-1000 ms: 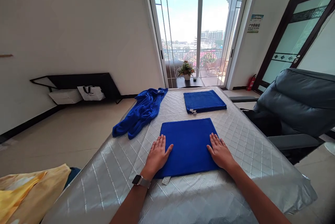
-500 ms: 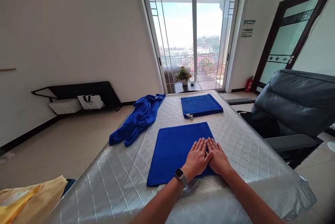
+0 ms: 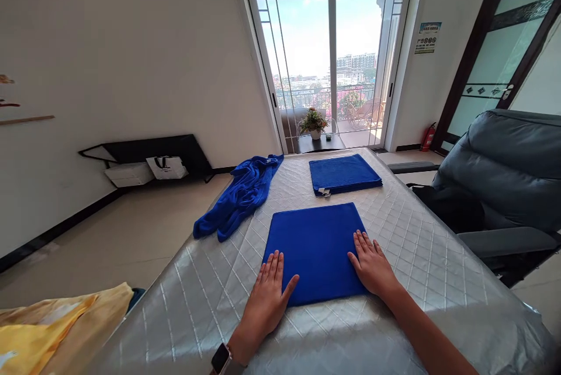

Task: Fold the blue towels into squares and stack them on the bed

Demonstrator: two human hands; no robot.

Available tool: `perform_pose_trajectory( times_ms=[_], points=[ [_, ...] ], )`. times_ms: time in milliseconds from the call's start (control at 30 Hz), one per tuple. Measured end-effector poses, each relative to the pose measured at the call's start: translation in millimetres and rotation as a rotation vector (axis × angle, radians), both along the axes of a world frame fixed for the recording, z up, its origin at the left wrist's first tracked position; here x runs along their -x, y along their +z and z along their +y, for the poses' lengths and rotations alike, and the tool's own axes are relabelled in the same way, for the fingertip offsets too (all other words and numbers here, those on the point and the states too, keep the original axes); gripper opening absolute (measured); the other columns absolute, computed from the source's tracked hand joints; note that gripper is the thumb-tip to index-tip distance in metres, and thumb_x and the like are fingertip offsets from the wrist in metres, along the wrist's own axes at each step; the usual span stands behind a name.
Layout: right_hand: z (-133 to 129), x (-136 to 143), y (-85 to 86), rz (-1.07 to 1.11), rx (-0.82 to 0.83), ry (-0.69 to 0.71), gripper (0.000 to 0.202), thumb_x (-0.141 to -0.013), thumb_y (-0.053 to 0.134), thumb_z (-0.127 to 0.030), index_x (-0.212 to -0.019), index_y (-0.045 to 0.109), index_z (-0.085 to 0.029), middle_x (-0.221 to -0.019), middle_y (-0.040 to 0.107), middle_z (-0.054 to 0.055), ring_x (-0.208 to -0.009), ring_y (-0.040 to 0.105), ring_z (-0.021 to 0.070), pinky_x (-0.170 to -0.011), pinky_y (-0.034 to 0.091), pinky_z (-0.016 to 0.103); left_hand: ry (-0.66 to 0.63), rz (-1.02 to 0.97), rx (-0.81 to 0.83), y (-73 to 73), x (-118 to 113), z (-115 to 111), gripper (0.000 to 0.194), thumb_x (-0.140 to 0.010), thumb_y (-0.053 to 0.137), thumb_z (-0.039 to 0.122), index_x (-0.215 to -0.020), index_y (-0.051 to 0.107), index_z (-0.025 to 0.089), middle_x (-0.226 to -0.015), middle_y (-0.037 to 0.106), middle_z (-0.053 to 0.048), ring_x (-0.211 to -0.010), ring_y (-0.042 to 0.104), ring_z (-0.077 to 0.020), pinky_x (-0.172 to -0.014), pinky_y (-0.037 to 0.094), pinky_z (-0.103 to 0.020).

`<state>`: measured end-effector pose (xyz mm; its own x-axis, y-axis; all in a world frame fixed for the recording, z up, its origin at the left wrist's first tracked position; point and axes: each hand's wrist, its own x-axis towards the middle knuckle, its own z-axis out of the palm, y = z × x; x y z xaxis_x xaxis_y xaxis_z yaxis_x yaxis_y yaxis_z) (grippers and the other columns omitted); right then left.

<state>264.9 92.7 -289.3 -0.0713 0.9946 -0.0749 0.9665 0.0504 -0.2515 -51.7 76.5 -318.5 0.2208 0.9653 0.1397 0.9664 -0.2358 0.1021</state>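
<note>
A blue towel, folded into a flat rectangle, lies in front of me on the silver quilted table cover. My left hand rests flat on its left edge, fingers stretched out and thumb apart. On the right edge lies my right hand, also flat with its fingers extended. Neither hand grips anything. Beyond the towel sits a neat stack of folded blue towels with white tags at its near edge. A crumpled heap of blue towels lies at the far left of the table, partly over the edge.
A grey armchair stands close along the right side. Yellow and tan fabric lies at the lower left. A black rack with a white bag stands by the left wall. A potted plant is beyond the table's far end.
My hands were together at the towel's right side. My left hand has moved to the left edge, while my right stays at the right edge. The view has turned slightly left.
</note>
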Motion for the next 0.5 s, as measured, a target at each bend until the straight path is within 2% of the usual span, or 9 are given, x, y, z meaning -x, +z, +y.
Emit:
perform_pose_trajectory(
  times_ms=[67, 200, 333, 500],
  points=[
    [-0.6, -1.0, 1.1, 0.002, 0.001, -0.004, 0.069, -0.105, 0.017, -0.049, -0.163, 0.014, -0.012, -0.169, 0.008, 0.004, -0.157, 0.004, 0.0190, -0.127, 0.005, 0.043, 0.034, -0.007, -0.036, -4.3, 9.8, -6.2, 0.082, -0.100, 0.026, 0.067, -0.162, 0.018, 0.013, -0.168, 0.022, -0.013, -0.155, 0.023, -0.0274, -0.126, 0.026, -0.050],
    [-5.5, -2.4, 1.8, -0.023, 0.000, -0.003, 0.069, -0.105, 0.018, -0.048, -0.162, 0.016, -0.010, -0.169, 0.010, 0.006, -0.157, 0.006, 0.0196, -0.127, 0.007, 0.044, 0.059, -0.030, -0.098, -10.4, 9.9, -9.6, 0.082, -0.099, 0.030, 0.067, -0.162, 0.021, 0.015, -0.167, 0.027, -0.013, -0.154, 0.027, -0.0284, -0.125, 0.028, -0.050],
    [-25.1, -1.5, -4.9, -0.027, -0.050, 0.002, 0.070, -0.104, 0.019, -0.052, -0.162, 0.019, -0.014, -0.168, 0.014, 0.004, -0.157, 0.007, 0.0204, -0.128, 0.007, 0.045, 0.055, -0.054, -0.125, -13.8, 7.8, -7.3, 0.081, -0.099, 0.032, 0.067, -0.161, 0.024, 0.016, -0.165, 0.031, -0.013, -0.153, 0.030, -0.0293, -0.124, 0.030, -0.051],
    [-46.0, 1.3, -11.9, -0.010, -0.042, -0.040, 0.071, -0.104, 0.015, -0.055, -0.162, 0.016, -0.014, -0.168, 0.009, 0.001, -0.156, 0.005, 0.0188, -0.128, 0.009, 0.042, 0.045, -0.054, -0.126, -14.3, 10.4, -7.6, 0.081, -0.099, 0.030, 0.067, -0.161, 0.026, 0.014, -0.165, 0.032, -0.013, -0.152, 0.031, -0.0295, -0.123, 0.032, -0.051]
  ],
)
